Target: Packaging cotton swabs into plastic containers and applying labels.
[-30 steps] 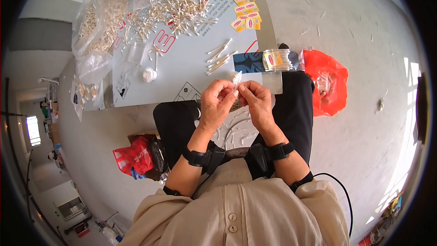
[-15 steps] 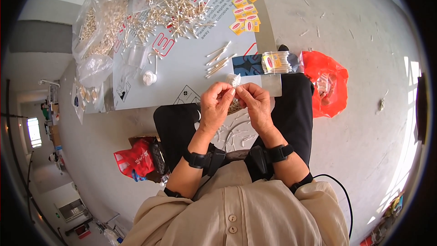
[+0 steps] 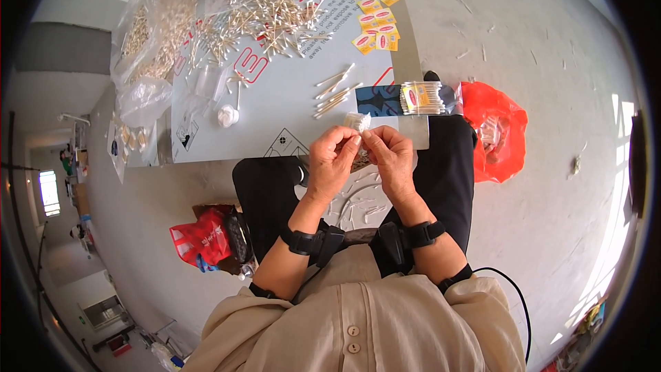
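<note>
Bright daylight, glare at the right rim, soft shadows, sharp centre, heavy fisheye bending, dark corners

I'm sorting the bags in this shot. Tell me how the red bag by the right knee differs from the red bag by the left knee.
The red bag by the right knee is plain, see-through and lies spread flat, with small pale items showing through. The red bag by the left knee is opaque with white print, crumpled into a bunch, and looks smaller. The first lies just off the grey work board; the second sits farther from it. Both rest on the floor.
</note>
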The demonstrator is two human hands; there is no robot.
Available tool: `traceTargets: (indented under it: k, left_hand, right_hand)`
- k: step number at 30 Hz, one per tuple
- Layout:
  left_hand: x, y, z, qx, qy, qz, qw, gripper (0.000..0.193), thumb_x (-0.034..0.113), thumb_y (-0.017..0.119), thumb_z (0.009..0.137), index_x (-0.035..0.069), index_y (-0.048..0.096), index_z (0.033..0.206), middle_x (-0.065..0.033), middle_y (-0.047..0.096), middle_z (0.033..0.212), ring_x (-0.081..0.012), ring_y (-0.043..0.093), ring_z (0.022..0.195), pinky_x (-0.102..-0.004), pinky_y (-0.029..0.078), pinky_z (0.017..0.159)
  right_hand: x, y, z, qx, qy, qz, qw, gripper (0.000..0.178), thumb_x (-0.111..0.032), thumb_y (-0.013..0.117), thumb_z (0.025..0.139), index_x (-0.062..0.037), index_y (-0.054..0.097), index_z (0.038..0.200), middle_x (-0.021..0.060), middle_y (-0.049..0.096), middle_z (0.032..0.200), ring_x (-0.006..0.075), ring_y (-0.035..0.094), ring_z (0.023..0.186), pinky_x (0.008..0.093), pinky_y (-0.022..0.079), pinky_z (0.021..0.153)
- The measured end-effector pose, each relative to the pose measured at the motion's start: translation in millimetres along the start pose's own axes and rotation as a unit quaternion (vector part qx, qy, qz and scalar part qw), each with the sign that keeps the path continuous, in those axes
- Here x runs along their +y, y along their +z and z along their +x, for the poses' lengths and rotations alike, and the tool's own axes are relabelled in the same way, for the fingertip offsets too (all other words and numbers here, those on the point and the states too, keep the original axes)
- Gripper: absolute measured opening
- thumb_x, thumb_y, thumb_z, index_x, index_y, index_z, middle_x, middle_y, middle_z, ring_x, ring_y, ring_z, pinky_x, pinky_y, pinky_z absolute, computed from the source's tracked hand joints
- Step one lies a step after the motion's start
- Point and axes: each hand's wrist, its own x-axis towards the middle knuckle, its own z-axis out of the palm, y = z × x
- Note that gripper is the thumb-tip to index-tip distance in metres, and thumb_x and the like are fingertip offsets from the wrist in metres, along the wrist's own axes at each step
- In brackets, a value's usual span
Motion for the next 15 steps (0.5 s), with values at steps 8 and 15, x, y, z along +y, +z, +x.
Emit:
traceTargets:
  k: [8, 15]
  left_hand:
    - [2.0, -0.5, 0.0, -0.006, 0.003, 0.028, 1.0, 0.007, 0.004, 0.064, 0.089, -0.002, 0.061, 0.088, -0.0039, 0.059, 0.074, -0.0083, 0.056, 0.06, -0.0238, 0.045, 0.055]
    - [-0.1, 0.2, 0.1, -0.013, 0.012, 0.033, 0.999, 0.008, 0.005, 0.065, 0.088, -0.003, 0.062, 0.088, -0.006, 0.061, 0.076, -0.0117, 0.059, 0.065, -0.0252, 0.047, 0.059]
  right_hand:
    - [-1.7, 1.2, -0.2, -0.001, -0.016, -0.016, 1.0, 0.021, -0.016, 0.067, 0.091, 0.0023, 0.064, 0.08, -0.0028, 0.059, 0.07, 0.003, 0.047, 0.064, 0.0207, 0.038, 0.055]
    - [-2.8, 1.2, 0.5, 0.02, -0.023, -0.075, 0.997, 0.023, -0.017, 0.068, 0.09, 0.0028, 0.064, 0.078, -0.0025, 0.059, 0.069, 0.003, 0.046, 0.063, 0.0205, 0.037, 0.054]
